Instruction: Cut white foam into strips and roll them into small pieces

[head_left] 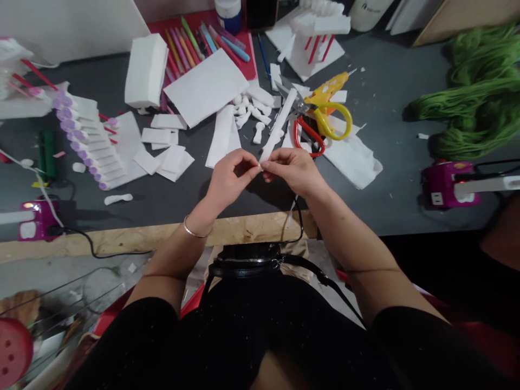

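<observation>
We see the left hand (231, 176) and the right hand (290, 170) close together above the counter (377, 216), and both fingertips pinch one small white piece of foam (260, 168). A long white foam strip (278, 127) goes up from this pinch, but we cannot tell if the hands also hold it. Just beyond the right hand lie red-handled scissors (309, 138), touching yellow-handled scissors (327, 120). Near the strip are small white foam knobs (254, 111). To the left, cut foam sheets (168, 162) lie on the counter, and green yarn (471, 97) lies at the far right.
</observation>
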Available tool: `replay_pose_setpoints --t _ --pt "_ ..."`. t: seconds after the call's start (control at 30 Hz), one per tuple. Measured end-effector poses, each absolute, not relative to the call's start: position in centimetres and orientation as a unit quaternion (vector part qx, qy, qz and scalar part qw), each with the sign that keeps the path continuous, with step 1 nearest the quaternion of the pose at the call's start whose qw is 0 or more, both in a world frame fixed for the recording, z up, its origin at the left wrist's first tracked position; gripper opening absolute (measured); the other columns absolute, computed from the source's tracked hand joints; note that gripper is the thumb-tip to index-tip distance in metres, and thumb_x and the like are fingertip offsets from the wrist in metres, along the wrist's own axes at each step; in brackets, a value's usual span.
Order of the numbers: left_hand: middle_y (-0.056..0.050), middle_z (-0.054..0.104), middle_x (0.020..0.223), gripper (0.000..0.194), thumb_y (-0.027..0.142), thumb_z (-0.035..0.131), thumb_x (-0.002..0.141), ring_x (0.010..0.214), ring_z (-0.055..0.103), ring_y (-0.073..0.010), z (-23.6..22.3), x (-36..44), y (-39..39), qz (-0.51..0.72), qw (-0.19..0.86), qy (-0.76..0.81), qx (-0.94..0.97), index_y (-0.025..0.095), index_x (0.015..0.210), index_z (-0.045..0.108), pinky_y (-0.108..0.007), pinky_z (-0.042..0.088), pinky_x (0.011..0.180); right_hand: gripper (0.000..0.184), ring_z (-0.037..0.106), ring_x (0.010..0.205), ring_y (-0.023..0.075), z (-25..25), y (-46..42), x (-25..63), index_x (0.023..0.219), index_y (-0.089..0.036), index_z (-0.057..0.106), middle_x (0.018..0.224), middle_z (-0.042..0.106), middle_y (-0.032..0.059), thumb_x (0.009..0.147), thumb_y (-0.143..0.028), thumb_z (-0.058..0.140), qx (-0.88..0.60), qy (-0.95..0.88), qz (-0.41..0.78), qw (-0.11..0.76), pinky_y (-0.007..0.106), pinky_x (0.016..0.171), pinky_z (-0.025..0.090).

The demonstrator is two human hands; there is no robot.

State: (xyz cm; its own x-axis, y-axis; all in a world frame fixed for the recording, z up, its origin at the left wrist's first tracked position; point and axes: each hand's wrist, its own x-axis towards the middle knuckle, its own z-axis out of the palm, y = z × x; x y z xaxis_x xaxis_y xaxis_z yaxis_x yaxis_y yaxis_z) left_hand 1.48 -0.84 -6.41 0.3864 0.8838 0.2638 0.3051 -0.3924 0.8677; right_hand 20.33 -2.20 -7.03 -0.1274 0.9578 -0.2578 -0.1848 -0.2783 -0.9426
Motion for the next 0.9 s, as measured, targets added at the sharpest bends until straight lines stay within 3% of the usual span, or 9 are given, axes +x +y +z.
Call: replay_pose_setpoints --t 0.23,0.43,0.6,0.77,0.9 --pt "-0.004 0.078 0.100 0.017 0.037 0.064 0.104 0.093 0.073 -0.0152 -6.7 0.6 -0.5 0.379 0.235 0.330 0.832 0.024 0.103 0.075 -0.030 0.058 0.084 0.050 0.065 0.055 0.0073 -7.3 -2.0 20.2 0.071 -0.018 0.066 0.060 0.067 -0.0049 0.054 -0.049 0.102 -0.446 -0.295 0.719 0.445 0.019 0.056 0.060" --pt "-0.004 0.079 0.097 0.023 0.046 0.063 0.103 0.092 0.072 -0.0170 -6.8 0.4 -0.3 0.355 0.232 0.365 0.829 0.026 0.102 0.076 -0.032 0.058 0.084 0.051 0.063 0.057 0.0065 -7.2 -2.1 20.1 0.069 -0.019 0.064 0.061 0.065 -0.0057 0.052 -0.048 0.103 -0.426 -0.287 0.742 0.431 0.018 0.058 0.059" --pt "-0.004 0.078 0.096 0.032 0.052 0.058 0.104 0.091 0.072 -0.0166 -6.7 0.4 -0.4 0.340 0.226 0.367 0.836 0.026 0.098 0.076 -0.031 0.057 0.083 0.054 0.060 0.059 0.0067 -7.0 -2.1 20.1 0.070 -0.019 0.063 0.063 0.063 -0.0052 0.058 -0.059 0.098 -0.426 -0.331 0.730 0.420 0.020 0.059 0.059" --pt "-0.005 0.078 0.096 0.035 0.053 0.056 0.105 0.090 0.072 -0.0170 -6.7 0.5 -0.5 0.345 0.228 0.355 0.838 0.025 0.097 0.075 -0.031 0.056 0.082 0.056 0.057 0.054 0.0067 -7.2 -2.2 20.0 0.067 -0.020 0.060 0.058 0.057 -0.0070 0.066 -0.067 0.091 -0.433 -0.390 0.679 0.446 0.022 0.057 0.055" --pt "-0.004 0.078 0.092 0.037 0.055 0.058 0.103 0.087 0.071 -0.0163 -6.4 0.7 -0.6 0.373 0.244 0.366 0.817 0.024 0.093 0.074 -0.030 0.055 0.080 0.056 0.058 0.055 0.0079 -7.2 -2.3 19.9 0.068 -0.020 0.065 0.058 0.062 -0.0056 0.067 -0.071 0.088 -0.438 -0.448 0.620 0.472 0.023 0.058 0.050"
